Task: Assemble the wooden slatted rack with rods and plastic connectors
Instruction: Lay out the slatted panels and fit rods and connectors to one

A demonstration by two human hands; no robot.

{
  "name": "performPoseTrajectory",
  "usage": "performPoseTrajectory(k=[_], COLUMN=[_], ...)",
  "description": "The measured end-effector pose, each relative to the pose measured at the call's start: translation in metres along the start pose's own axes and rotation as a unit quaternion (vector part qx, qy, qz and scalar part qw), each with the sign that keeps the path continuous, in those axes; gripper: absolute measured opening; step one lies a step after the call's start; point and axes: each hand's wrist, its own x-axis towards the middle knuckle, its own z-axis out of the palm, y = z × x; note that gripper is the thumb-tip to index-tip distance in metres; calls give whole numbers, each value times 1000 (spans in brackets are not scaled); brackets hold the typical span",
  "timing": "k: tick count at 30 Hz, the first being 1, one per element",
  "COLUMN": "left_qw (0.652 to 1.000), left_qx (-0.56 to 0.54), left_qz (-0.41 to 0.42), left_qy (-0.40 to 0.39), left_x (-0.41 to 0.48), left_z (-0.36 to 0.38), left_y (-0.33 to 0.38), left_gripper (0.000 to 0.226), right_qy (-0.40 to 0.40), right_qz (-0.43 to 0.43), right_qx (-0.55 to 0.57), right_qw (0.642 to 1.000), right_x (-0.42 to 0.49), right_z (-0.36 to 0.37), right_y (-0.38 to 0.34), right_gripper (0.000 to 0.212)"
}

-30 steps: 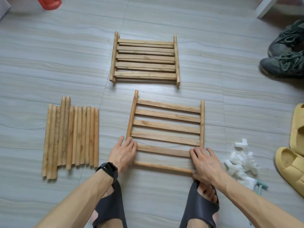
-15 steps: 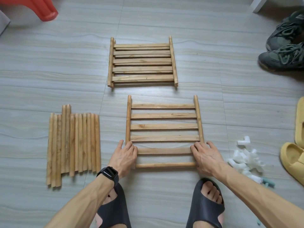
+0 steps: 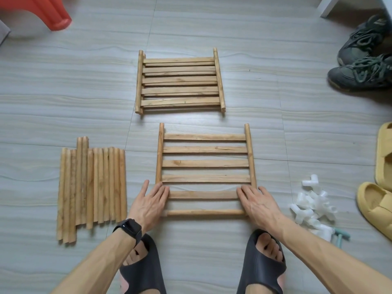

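Observation:
A wooden slatted panel (image 3: 205,163) lies flat on the floor in front of me, its slats running left to right between two side rods. My left hand (image 3: 151,200) rests flat on its near left corner, fingers straight. On the near right corner my right hand (image 3: 256,200) lies flat in the same way. Further away lies a stack of slatted panels (image 3: 179,81). A row of loose wooden rods (image 3: 92,187) is laid out to the left. A heap of white plastic connectors (image 3: 311,206) sits to the right.
My two feet in dark slippers (image 3: 144,266) stand just behind the panel. Yellow slippers (image 3: 375,206) and dark sneakers (image 3: 364,60) lie at the right. A red plastic stool leg (image 3: 53,15) is at the far left, a white furniture leg (image 3: 331,7) at the far right.
The near panel has been turned from a skewed lie to square in front of me, both hands staying on its near corners.

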Motion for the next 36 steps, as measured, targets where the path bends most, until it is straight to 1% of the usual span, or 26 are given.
performPoseTrajectory(k=[2,4,7,11,15,18,20,22,24,27,28,29,32,35,36], left_qw=[1000,999,999,999,999,999,999,998,997,997,995,994,992,993,992], left_qx=[21,24,14,5,-17,-24,-22,-34,-41,-69,-84,-96,-100,-74,-77], left_qz=[12,30,31,36,31,34,36,38,30,15,10,9,20,30,30], left_qy=[-7,1,18,16,33,21,30,41,52,43,48,49,78,84,94], left_x=[-2,-1,0,-2,-2,1,3,-1,-4,-10,-12,-13,-15,-9,-6], left_z=[2,1,-3,-4,1,6,10,11,14,10,10,10,12,17,17], left_y=[1,2,4,6,6,5,2,-1,-1,6,9,11,11,11,11], left_gripper=[83,84,81,87,84,83,82,74,71,91,96,95,84,80,78], right_qy=[13,14,10,18,24,32,31,31,28,-5,-15,-17,-25,-21,-7], right_qz=[0,1,0,-1,-10,-12,-8,-11,-12,19,29,37,55,49,43], right_qx=[4,6,8,7,-3,-4,1,14,42,80,86,91,107,94,95], right_qw=[1000,1000,1000,1000,1000,999,999,999,999,997,996,995,992,994,995], right_x=[2,6,8,6,6,8,8,5,2,-6,-9,-12,-18,-21,-21], right_z=[2,3,3,1,2,1,-1,-1,1,7,7,7,8,10,15], right_y=[-2,-2,-2,-3,-1,-1,0,0,3,4,4,4,8,10,10], right_gripper=[64,59,59,58,55,53,52,55,65,93,102,106,100,100,100])
